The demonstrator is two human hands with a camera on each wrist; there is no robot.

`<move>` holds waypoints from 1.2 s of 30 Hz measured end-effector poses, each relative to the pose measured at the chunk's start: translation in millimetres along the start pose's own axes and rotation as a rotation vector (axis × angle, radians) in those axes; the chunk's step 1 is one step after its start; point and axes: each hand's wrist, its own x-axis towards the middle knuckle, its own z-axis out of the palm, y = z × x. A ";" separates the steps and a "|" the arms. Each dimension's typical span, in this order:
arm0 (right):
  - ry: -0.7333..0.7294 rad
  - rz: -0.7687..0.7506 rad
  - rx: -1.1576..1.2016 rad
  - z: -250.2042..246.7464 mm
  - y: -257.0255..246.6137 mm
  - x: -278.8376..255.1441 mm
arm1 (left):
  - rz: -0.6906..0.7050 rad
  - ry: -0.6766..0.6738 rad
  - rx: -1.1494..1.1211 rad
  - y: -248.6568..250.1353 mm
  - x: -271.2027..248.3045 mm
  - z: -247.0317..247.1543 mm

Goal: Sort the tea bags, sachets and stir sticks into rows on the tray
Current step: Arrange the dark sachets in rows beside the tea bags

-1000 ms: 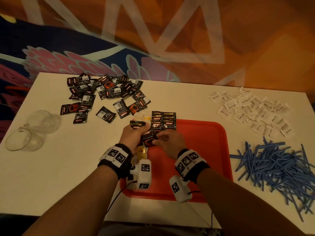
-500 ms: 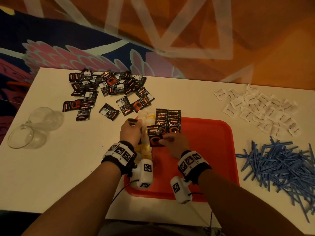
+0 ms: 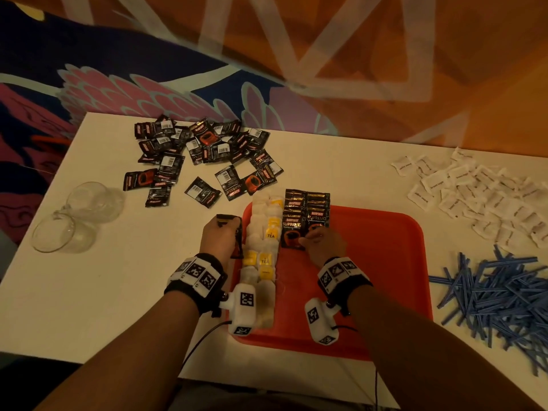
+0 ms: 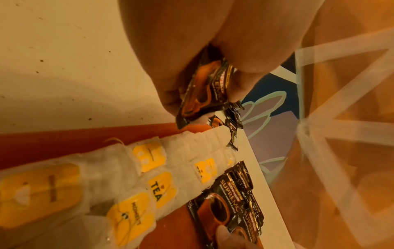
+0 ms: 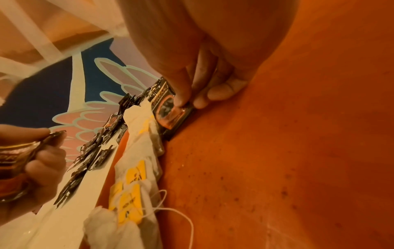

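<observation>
Left hand (image 4: 202,55) grips black coffee sachets (image 4: 204,94) (several, stacked) above tea bags (image 4: 149,182) on the red tray (image 4: 53,144).

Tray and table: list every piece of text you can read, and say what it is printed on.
"KOPIKO SUPREMO": black coffee sachets in rows on the red tray.
"SUPREMO": loose coffee sachets on the table.
"TEA": yellow tea bag tag.
"MOMENT": another yellow tag, left wrist view.
Small print under "SUPREMO": blurred.
White sachets: dark print too small to read.
Wristband squares: coded markers, no words.
</observation>
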 end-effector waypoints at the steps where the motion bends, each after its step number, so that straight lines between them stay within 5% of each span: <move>1: 0.002 0.001 -0.017 0.3 -0.6 0.3 | 0.000 -0.001 0.001 -1.0 1.0 -0.5; 17: 0.007 0.002 -0.053 -5.1 0.7 -1.3 | 0.145 -0.068 0.047 -1.4 -6.1 6.7; 26: -0.254 -0.314 0.204 -13.1 -11.3 -32.1 | 0.176 -0.160 0.025 3.5 -16.9 38.7; 36: -0.220 -0.335 0.101 -38.4 5.2 -38.0 | 0.021 -0.329 -0.106 1.2 -33.1 72.3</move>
